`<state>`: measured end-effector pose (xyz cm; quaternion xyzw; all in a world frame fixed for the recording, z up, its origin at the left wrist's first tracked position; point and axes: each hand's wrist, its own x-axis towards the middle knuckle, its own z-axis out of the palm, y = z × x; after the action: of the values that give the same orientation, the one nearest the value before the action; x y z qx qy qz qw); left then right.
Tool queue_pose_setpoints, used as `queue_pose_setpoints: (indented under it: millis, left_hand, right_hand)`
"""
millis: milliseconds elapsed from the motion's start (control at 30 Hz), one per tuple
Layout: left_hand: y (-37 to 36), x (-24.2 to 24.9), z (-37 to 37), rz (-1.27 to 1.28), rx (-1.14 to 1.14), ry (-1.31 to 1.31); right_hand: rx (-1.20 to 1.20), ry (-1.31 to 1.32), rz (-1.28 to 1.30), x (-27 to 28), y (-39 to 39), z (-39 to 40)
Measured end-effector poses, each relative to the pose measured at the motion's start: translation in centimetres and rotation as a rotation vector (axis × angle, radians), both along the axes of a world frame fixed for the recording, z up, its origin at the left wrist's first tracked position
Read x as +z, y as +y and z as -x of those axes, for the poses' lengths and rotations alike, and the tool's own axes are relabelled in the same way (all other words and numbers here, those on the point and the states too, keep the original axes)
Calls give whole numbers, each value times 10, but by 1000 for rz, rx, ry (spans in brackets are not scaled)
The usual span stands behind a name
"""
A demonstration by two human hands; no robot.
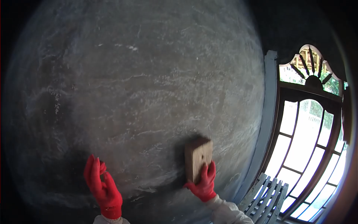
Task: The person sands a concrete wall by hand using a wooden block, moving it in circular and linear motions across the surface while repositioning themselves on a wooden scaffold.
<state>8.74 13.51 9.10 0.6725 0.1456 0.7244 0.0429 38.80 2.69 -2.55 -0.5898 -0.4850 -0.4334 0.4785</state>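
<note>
My right hand (203,186), in a red glove, grips the lower end of a wooden block (200,156). The fingers lie over its near face and the thumb is at its lower left edge. The block stands upright, up against a rough grey plastered wall (149,93), and casts a shadow to its left. Further left, my left hand (102,188) is raised near the wall in a matching red glove. Its fingers are loosely bent with the thumb apart, and no held thing shows in it.
Pale scuffs and streaks mark the wall. On the right, a grey post (267,108) borders a dark-framed window (304,142) with bright daylight behind it. Below the window stands a slatted grey chair or bench (265,199).
</note>
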Motion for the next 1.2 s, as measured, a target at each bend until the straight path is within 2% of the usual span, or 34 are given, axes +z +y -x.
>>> queue_pose_setpoints:
  millis: [67, 133, 167, 200, 233, 267, 333, 433, 533, 600, 633, 700, 733, 867, 933, 1000, 1100, 1200]
  left_hand:
    - [5, -4, 0, -47, 19, -29]
    - [7, -7, 1, -76, 134, 42]
    - [10, -9, 3, -77, 126, 32]
    - [14, -11, 6, -129, 231, 94]
    - [16, -13, 7, -178, 337, 156]
    - [16, -12, 7, -179, 330, 144]
    - [12, -10, 5, -251, 355, 157]
    - [11, -8, 0, -294, 308, 132]
    - [6, -6, -1, -308, 227, 90]
    - [10, -5, -2, -338, 212, 28]
    - [11, -2, -3, -360, 151, 30]
    - [20, -1, 0, -385, 86, 40]
    - [21, -4, -2, -383, 79, 45]
    - [23, -2, -5, -407, 82, 54]
    - [22, -3, -6, -408, 95, 66]
    - [22, -4, -7, -409, 112, 66]
    - [21, -3, -7, -406, 169, 52]
    - [17, 1, -13, -399, 269, 20]
  right_hand:
    - [1, -48, -75, 75, 2, -2]
    - [78, -126, -190, 170, 10, -10]
    - [30, -120, -232, 212, 12, -9]
    - [59, -149, -289, 249, 16, -14]
    - [59, -139, -332, 277, 18, -15]
    - [53, -151, -333, 285, 18, -16]
    - [79, -54, -349, 294, 20, -21]
    - [60, 30, -224, 229, 10, -25]
    - [-37, 99, -43, 86, 7, -52]
    - [-17, 18, 66, -13, -5, -53]
    - [-11, -6, 73, -11, -2, -45]
    - [26, 260, 48, -12, 2, -32]
    - [30, 290, 16, 4, 5, -26]
    - [125, 471, -84, 169, 15, -6]
    - [165, 451, -144, 259, 10, 10]
    - [147, 275, -155, 320, 6, 0]
    - [69, 184, -186, 326, 11, -28]
    - [0, 61, -114, 229, 5, -43]
